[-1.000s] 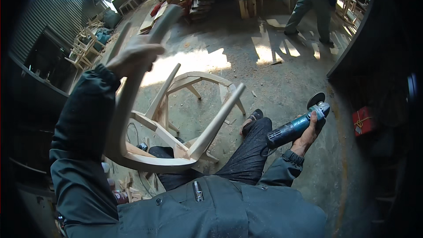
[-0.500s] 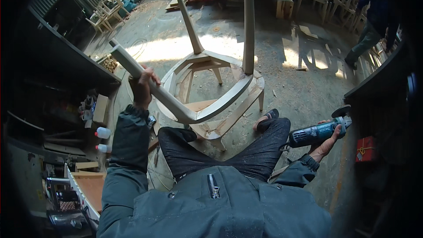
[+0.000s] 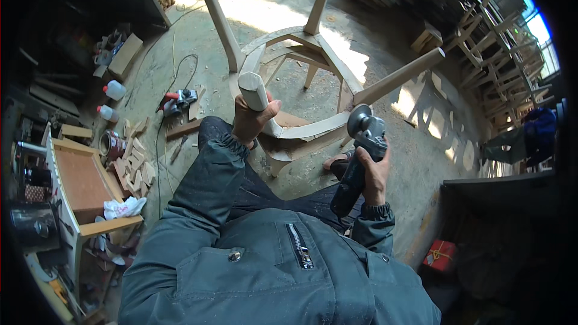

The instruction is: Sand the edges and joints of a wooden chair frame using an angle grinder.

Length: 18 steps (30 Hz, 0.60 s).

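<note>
A pale wooden chair frame lies legs up in front of me, on top of a second wooden frame with legs reaching the floor. My left hand is wrapped round the near leg, whose cut end points up toward me. In my right hand is an angle grinder, its body slanting down to my lap. The grinder's disc is by the base of the right leg; whether it touches the wood I cannot tell.
At left are two bottles, a red and grey power tool with its cable, wood offcuts and a wooden box. Stacked chair frames and a person are at right. A red box sits lower right.
My right hand has brought the grinder inward from the far right to the chair frame. The held leg now points up toward me, the chair frame appears turned, and my view has swung round.
</note>
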### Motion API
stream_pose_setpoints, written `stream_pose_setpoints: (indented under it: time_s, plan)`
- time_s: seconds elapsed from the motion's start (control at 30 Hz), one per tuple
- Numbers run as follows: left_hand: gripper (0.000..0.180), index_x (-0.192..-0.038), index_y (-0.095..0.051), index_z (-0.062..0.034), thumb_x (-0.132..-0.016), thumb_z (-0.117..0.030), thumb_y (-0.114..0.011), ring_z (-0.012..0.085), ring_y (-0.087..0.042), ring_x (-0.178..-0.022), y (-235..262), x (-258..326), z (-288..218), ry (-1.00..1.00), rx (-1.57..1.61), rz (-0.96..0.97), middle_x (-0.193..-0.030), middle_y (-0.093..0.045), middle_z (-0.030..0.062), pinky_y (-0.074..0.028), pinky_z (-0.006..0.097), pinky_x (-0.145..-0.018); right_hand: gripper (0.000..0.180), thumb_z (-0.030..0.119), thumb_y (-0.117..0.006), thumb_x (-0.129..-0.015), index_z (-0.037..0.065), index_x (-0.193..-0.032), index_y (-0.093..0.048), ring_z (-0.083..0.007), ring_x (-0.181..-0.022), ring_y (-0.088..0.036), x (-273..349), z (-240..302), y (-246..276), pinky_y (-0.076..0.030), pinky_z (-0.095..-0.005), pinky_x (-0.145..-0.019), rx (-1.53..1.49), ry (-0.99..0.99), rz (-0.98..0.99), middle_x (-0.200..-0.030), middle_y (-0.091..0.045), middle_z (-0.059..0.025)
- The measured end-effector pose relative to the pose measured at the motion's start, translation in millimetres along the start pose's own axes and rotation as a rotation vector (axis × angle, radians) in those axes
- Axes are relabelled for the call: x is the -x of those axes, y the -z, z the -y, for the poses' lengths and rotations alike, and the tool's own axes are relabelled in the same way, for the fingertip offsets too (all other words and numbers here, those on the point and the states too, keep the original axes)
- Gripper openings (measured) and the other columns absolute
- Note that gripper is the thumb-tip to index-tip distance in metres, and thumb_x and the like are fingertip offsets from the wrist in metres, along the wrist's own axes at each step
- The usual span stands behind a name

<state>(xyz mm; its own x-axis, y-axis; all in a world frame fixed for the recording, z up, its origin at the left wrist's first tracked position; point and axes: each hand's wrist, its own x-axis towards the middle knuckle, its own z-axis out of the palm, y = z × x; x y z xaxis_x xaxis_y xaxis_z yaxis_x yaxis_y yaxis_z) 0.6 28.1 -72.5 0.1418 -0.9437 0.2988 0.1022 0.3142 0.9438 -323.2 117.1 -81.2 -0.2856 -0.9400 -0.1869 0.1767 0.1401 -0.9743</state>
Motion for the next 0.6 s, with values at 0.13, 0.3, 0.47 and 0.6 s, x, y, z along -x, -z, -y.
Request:
stream_pose_setpoints:
  time_s: [0.13,0.3,0.47,0.6]
  plan:
    - [0.014,-0.084,-0.067,-0.0072,-0.081,-0.006,-0.081,0.0093,-0.059,-0.070,38,7,2,0.012,0.076,0.085,-0.076,-0.064,-0.0012,-0.047,0.029,-0.064,0.103,0.020,-0.093,-0.080,0.007,-0.160,-0.029,-0.0255,-0.106,-0.069,-15,-20,-32,-0.060,-0.0367,-0.089,0.236,-0.095,0.131,-0.127,-0.062,-0.0176]
    - [0.013,-0.086,-0.062,-0.0065,-0.085,-0.009,-0.074,0.0128,-0.058,-0.078,68,-7,-8,0.091,-0.032,0.244,-0.082,-0.061,0.0025,-0.047,0.030,-0.070,0.103,0.021,-0.095,-0.078,0.006,-0.158,-0.033,-0.0220,-0.114,-0.063,-15,-47,-44,-0.057,-0.0332,-0.094,0.219,-0.268,0.259,-0.133,-0.058,-0.0142]
    - [0.014,-0.081,-0.063,-0.0064,-0.081,-0.009,-0.077,0.0125,-0.059,-0.076,57,-27,-10,0.040,-0.075,0.164,-0.081,-0.062,0.0023,-0.048,0.031,-0.068,0.098,0.023,-0.097,-0.073,0.003,-0.151,-0.041,-0.0213,-0.118,-0.060,-18,-61,-66,-0.054,-0.0326,-0.097,0.473,-0.163,0.264,-0.132,-0.059,-0.0118]
    - [0.023,-0.085,-0.067,-0.0023,-0.081,-0.017,-0.083,0.0139,-0.067,-0.070,59,-22,2,-0.071,-0.238,0.124,-0.075,-0.068,0.0032,-0.055,0.033,-0.062,0.101,0.021,-0.096,-0.072,0.003,-0.153,-0.039,-0.0204,-0.116,-0.061,-26,-73,-71,-0.052,-0.0327,-0.099,0.484,-0.152,0.235,-0.132,-0.059,-0.0122]
